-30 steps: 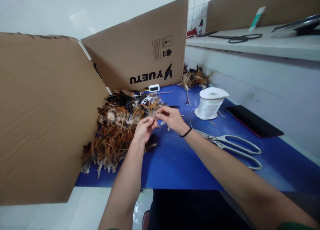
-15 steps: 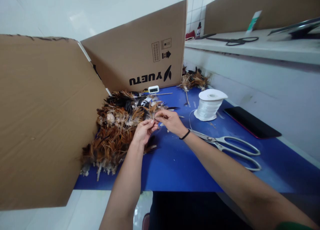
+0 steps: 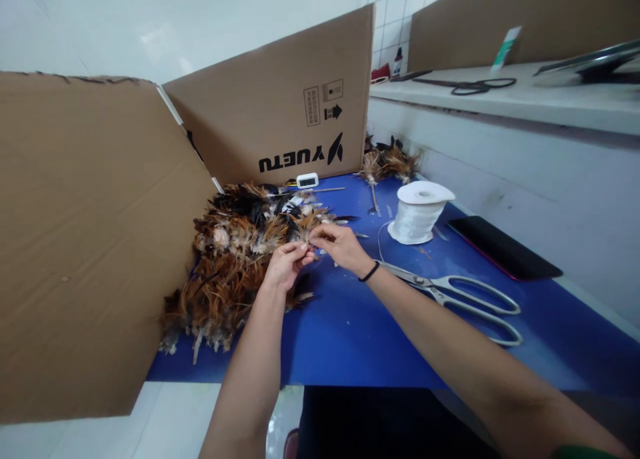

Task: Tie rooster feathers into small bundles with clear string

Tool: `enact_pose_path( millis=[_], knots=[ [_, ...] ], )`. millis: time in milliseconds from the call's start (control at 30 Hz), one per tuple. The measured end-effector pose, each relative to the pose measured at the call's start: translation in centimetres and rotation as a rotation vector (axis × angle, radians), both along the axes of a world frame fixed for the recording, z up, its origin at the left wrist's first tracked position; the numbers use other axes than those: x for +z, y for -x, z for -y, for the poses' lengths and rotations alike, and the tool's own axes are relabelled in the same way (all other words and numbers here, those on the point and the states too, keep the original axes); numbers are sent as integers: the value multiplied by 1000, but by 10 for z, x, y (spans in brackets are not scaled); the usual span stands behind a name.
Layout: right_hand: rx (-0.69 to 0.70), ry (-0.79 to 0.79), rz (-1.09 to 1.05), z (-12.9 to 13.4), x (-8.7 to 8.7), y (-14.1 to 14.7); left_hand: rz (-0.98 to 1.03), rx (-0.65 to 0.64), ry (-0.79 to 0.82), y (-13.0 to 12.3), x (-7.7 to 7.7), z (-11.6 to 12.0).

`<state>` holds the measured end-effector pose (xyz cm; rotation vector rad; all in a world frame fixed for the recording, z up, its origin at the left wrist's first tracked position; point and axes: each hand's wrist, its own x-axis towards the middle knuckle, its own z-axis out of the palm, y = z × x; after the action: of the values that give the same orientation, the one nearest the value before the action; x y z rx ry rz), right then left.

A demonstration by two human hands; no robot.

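Note:
My left hand (image 3: 286,266) and my right hand (image 3: 343,247) meet over the blue table, fingertips almost touching. Both are closed in a pinch on a small tuft of brown feathers (image 3: 309,224), whose base is mostly hidden by the fingers. Just left of my hands lies a thick pile of brown and black feathers (image 3: 225,289). A spool of white ribbon (image 3: 417,216) stands beyond my right hand. Large metal scissors (image 3: 440,289) lie open beside my right forearm, partly covered by it.
Cardboard panels (image 3: 75,246) wall off the left and back. A small white digital display (image 3: 307,180) sits at the back. Another feather bunch (image 3: 393,162) lies at the far corner. A dark phone (image 3: 505,247) rests at the right. Dark scissors (image 3: 480,86) lie on the ledge (image 3: 550,102).
My fingertips have shifted slightly at the feather tuft, with the left hand a touch lower and the right fingers more curled. The view has tilted very slightly; other things lie as before.

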<state>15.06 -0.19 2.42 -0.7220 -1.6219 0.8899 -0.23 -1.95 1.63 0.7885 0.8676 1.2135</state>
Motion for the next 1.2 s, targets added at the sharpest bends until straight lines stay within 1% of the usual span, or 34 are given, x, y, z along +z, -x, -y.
enact_pose_path(
  millis=[200,267,333,400,500,567,667,800,1000,1100,1200],
  knots=[
    [-38,103,-64,0,2,-1,-20,18,-61,2,1,2],
    [-46,150,-96,-2,-1,-3,-31,28,-105,3,3,2],
    [-55,195,-82,-4,-6,-6,-45,58,-149,3,5,3],
    [-43,225,19,-6,-15,-12,-58,106,-184,3,6,3],
    [-28,200,329,-8,-28,-22,-73,187,-222,4,7,1],
    [-49,165,532,-7,-35,-28,-77,248,-250,6,9,0],
    [-105,164,683,-5,-39,-30,-57,354,-320,12,12,-1],
    [-172,156,732,-3,-35,-22,-17,445,-410,22,17,-3],
    [-276,137,740,-14,-17,-2,23,551,-436,34,19,-5],
    [-267,112,732,-24,-10,14,25,602,-444,38,21,-5],
    [-204,47,698,-33,-7,35,34,657,-434,40,23,-6]
  ],
)
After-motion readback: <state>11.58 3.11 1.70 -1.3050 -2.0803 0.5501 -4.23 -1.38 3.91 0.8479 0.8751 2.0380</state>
